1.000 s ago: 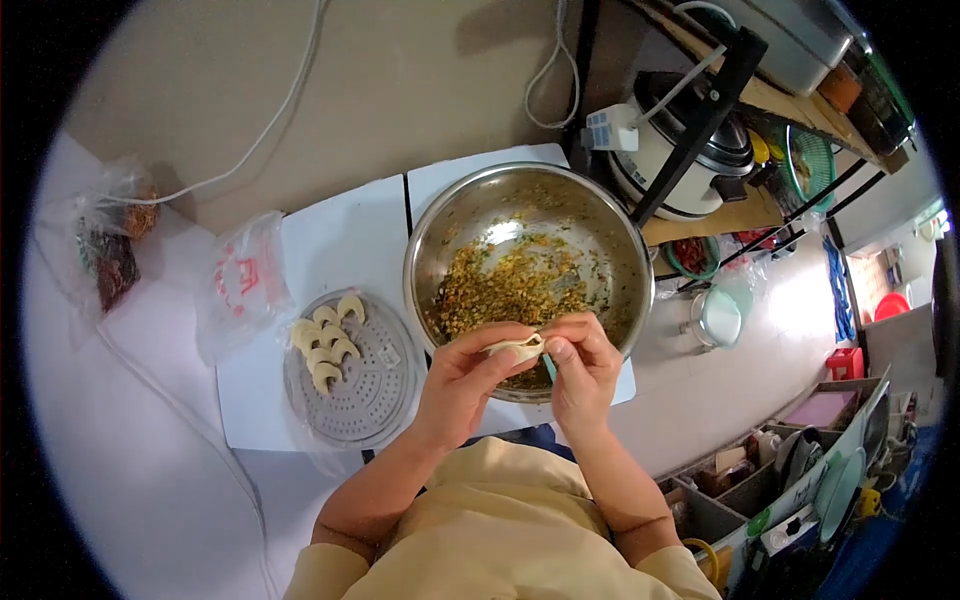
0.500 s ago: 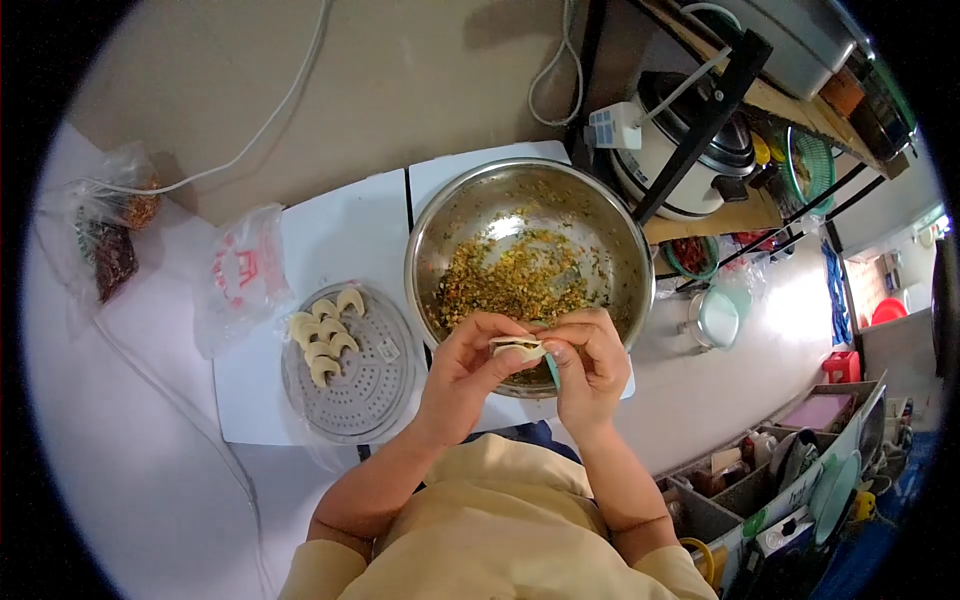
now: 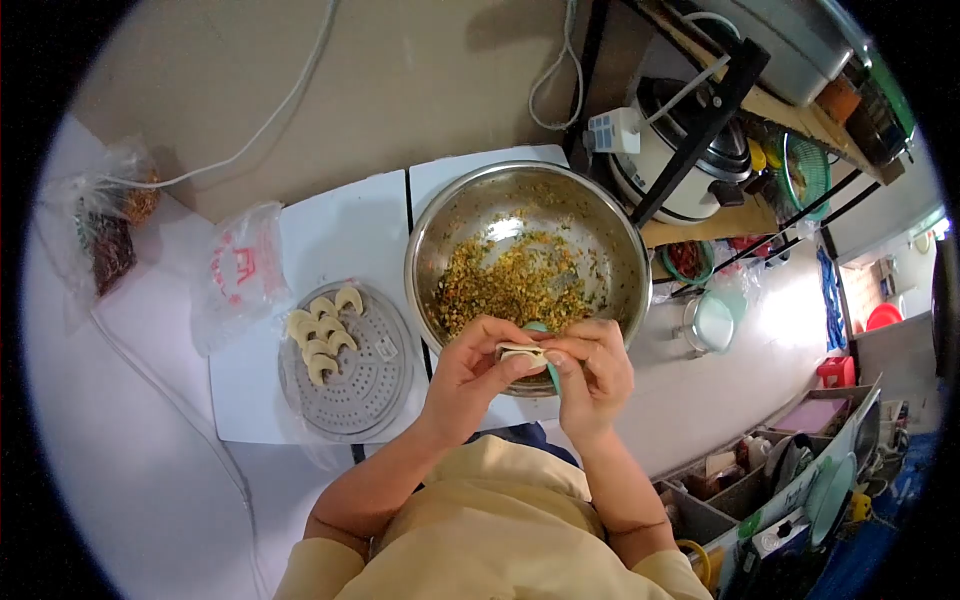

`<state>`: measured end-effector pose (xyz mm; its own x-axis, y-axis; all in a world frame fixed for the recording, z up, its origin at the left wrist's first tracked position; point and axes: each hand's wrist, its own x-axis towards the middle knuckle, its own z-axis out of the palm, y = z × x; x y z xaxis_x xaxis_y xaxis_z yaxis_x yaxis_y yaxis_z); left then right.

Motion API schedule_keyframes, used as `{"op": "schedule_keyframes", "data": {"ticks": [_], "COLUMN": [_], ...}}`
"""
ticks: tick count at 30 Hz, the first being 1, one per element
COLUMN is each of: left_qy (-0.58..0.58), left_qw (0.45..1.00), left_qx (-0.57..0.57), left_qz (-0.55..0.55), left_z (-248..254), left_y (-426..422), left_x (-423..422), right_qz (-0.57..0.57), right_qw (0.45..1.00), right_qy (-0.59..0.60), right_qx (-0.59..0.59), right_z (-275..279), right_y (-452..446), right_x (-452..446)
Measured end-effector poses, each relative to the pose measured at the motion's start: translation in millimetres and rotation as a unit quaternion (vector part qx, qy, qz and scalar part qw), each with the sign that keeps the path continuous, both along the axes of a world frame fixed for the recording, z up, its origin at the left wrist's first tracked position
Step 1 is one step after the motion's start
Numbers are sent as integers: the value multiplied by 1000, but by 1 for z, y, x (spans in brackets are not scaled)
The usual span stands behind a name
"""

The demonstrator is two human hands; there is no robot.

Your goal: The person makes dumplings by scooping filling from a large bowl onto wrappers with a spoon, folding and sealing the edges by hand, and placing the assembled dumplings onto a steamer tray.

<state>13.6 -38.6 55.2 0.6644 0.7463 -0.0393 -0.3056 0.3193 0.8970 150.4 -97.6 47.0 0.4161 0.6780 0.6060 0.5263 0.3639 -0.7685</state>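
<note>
Over the near rim of a large steel bowl [image 3: 425,215], my left hand [image 3: 470,375] grips one side of a folded, pale dumpling [image 3: 522,354]. The fingers of my right hand [image 3: 594,375] pinch its other side. A teal strip, perhaps the handle of a spoon or spatula [image 3: 554,377], shows by my right fingers; the rest of that tool is hidden. Chopped yellow-green filling [image 3: 510,280] covers much of the bowl's bottom. To the left, several crescent dumplings [image 3: 322,330] lie on the upper left part of a round perforated steamer tray [image 3: 355,405].
A printed plastic bag [image 3: 240,265] lies left of the tray on the white table [image 3: 340,230]. Bagged food [image 3: 112,245] sits farther left. A shelf post [image 3: 700,125] and rice cooker [image 3: 665,175] stand right of the bowl. Storage bins [image 3: 750,480] are at lower right.
My fingers have shifted slightly along the dumpling, and its edges look pressed closer together. More of the teal tool shows behind it. The tray and its dumplings are unchanged.
</note>
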Motion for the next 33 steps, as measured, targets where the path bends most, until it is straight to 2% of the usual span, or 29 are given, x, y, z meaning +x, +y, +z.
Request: {"op": "schedule_keyframes", "data": {"ticks": [4,6,9,15,18,24,29,33], "left_qy": [-6,41,38,62,48,24,43,50], "left_qw": [1000,998,999,998,999,999,998,997], "left_qx": [2,46,-2,29,16,-4,28,24], "left_qz": [19,0,13,3,-9,-24,-28,-49], "left_z": [-1,-4,2,-2,2,8,9,10], "left_y": [1,1,-5,-2,-3,-7,-4,-5], "left_x": [0,-2,2,-3,-2,1,0,1], "right_qz": [2,7,-7,5,21,5,18,11], "right_qw": [999,999,999,999,997,999,994,996], "right_qy": [-3,-24,-40,-24,-68,-31,-104,-86], "right_qx": [-33,-31,6,-33,-26,-21,-35,-24], "right_z": [3,2,-2,4,3,-1,4,-4], "right_y": [-2,-3,-1,-4,-4,-3,-5,-4], "right_x": [-1,0,2,2,4,5,6,5]}}
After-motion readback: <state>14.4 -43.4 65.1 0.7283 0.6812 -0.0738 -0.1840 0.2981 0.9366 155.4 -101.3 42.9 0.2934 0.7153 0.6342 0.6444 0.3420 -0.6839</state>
